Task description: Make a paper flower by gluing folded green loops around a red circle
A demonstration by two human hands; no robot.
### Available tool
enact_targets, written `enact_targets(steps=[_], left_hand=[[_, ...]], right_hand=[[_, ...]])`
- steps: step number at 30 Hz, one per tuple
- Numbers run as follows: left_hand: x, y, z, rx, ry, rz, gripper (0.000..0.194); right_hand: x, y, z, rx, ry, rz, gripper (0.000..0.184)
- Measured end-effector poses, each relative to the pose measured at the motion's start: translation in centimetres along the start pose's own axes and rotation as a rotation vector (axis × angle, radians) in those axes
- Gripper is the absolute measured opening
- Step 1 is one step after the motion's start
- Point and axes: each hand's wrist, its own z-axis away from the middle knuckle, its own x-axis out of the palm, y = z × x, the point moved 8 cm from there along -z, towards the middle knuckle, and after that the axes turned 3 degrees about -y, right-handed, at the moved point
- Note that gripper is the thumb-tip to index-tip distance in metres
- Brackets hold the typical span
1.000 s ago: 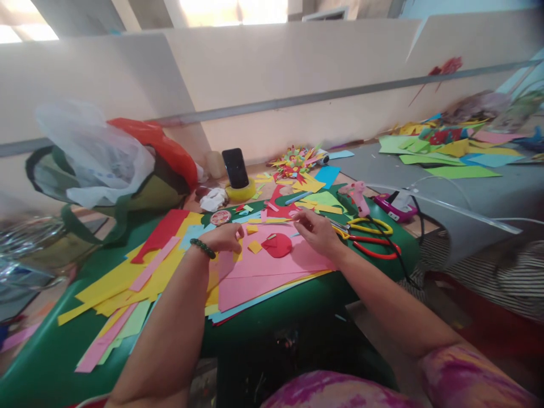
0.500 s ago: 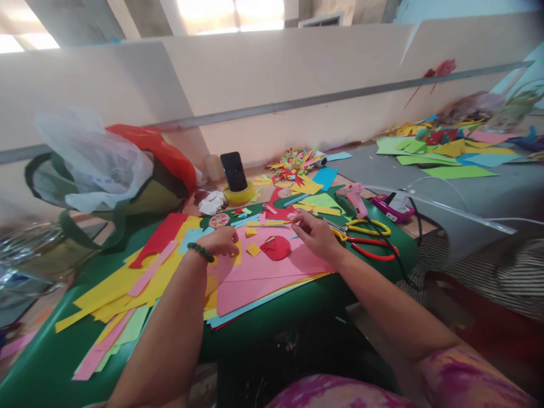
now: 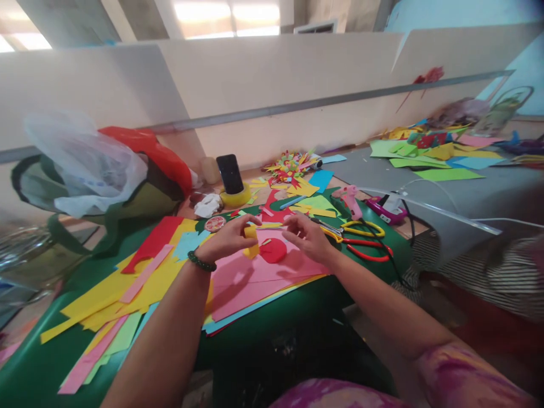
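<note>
My left hand (image 3: 229,237) has its fingers closed on a yellow paper piece (image 3: 251,241), above the stack of pink paper (image 3: 242,292). Opposite it, my right hand (image 3: 311,239) pinches a thin metal tool (image 3: 274,228) that looks like tweezers, its tip pointing left toward my left fingers. Between and below the hands lies a red paper circle (image 3: 274,250) with a small folded bit on it. Part of the yellow piece is hidden behind my left fingers.
Red-handled pliers (image 3: 369,255), yellow-handled scissors (image 3: 363,228) and a pink glue gun (image 3: 351,199) lie to the right. A phone (image 3: 230,173) leans in a yellow tape roll (image 3: 236,196) behind. Yellow paper strips (image 3: 102,289) and a bag (image 3: 157,212) are left.
My left hand has picked up the yellow paper from the pink sheet and moved right, closer to my right hand. The camera view has shifted slightly.
</note>
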Motion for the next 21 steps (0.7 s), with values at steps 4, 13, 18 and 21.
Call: enact_targets(steps=[4, 13, 18, 21], left_hand=[[2.7, 2.0, -0.6, 0.1, 0.022, 0.263, 0.055], [4.6, -0.1, -1.3, -0.098, 0.149, 0.871, 0.041], [3.6, -0.5, -1.2, -0.111, 0.231, 0.839, 0.037], [3.8, -0.8, -1.2, -0.125, 0.235, 0.85, 0.038]], right_hand=[[1.4, -0.1, 0.0, 0.031, -0.143, -0.122, 0.04], [1.1, 0.4, -0.1, 0.084, -0.127, -0.349, 0.045], [-0.2, -1.4, 0.5, -0.15, 0.024, -0.05, 0.024], [0.3, -2.6, 0.8, -0.324, -0.005, 0.123, 0.015]])
